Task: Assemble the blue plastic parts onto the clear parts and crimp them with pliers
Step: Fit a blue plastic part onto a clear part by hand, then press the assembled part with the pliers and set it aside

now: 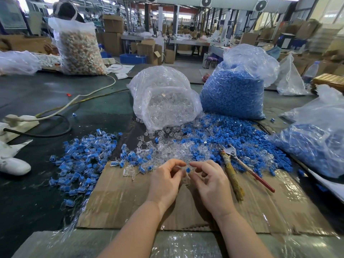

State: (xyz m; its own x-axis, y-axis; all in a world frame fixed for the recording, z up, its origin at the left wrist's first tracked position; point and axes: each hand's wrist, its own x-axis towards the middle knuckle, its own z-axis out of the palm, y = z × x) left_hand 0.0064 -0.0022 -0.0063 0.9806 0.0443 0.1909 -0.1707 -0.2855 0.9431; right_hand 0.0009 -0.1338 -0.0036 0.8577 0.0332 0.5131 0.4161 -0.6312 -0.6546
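Observation:
My left hand (164,180) and my right hand (210,180) meet over the cardboard sheet (130,202), fingers curled. Between the fingertips sits a small blue part (188,170), pinched by my right hand, and a clear part (183,165) held by my left hand. Loose clear parts (167,146) and loose blue parts (223,135) lie heaped just beyond the hands. A pile of joined blue-and-clear pieces (83,157) spreads to the left. The pliers (240,164), with a red handle and a taped handle, lie to the right of my right hand.
A bag of clear parts (163,97) and a bag of blue parts (234,86) stand behind the heaps. Another bag of blue pieces (316,142) lies at right. A power strip with cables (20,121) and a white shoe (13,164) sit at left.

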